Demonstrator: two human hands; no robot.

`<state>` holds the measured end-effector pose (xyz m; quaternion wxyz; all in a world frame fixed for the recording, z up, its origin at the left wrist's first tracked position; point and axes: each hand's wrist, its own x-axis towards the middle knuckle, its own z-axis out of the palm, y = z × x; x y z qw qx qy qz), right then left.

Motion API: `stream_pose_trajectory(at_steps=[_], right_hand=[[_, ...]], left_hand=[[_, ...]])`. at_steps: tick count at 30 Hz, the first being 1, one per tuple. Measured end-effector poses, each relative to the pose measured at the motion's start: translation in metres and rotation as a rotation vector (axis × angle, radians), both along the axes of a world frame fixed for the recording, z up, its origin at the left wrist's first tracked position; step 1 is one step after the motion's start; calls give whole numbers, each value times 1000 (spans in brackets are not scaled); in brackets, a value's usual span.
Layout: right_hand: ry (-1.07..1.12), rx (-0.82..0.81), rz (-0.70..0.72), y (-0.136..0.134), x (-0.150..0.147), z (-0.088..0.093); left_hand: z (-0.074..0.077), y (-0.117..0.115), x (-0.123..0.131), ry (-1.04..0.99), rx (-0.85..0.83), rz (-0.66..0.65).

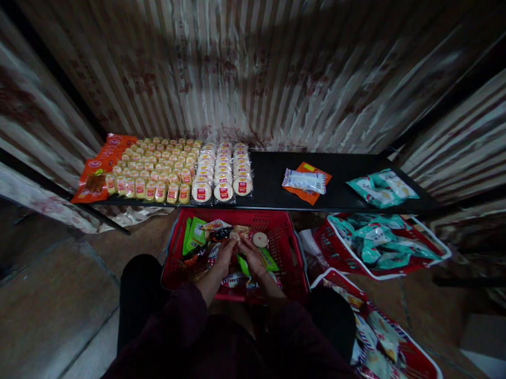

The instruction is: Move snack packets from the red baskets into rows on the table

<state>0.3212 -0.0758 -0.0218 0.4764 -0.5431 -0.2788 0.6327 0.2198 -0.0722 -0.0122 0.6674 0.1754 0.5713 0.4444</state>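
Both hands meet over the red basket between my knees. My left hand and my right hand are closed, fingertips together at a small pale thing whose kind I cannot make out. Around them in the basket lie mixed packaged snacks: a green packet on the left, a round pale cake just right of my fingers, and another green packet. Dark and striped wrappers lie partly hidden under my hands.
On the black shelf ahead stand rows of small yellow cakes, round white cakes, orange packets, a striped white packet and teal bags. Right of me are a basket of teal bags and another of white packets.
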Motion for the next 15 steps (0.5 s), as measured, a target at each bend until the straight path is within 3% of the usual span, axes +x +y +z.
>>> stream_pose_trajectory(at_steps=[4, 7, 10, 15], right_hand=[[-23, 3, 31, 2, -4, -6], [-14, 33, 22, 2, -4, -9], [0, 59, 15, 2, -3, -9], [33, 58, 12, 1, -3, -9]], left_hand=[[6, -1, 1, 20, -50, 20], [5, 3, -4, 19, -127, 104], [1, 7, -12, -67, -206, 196], [-1, 6, -22, -226, -233, 221]])
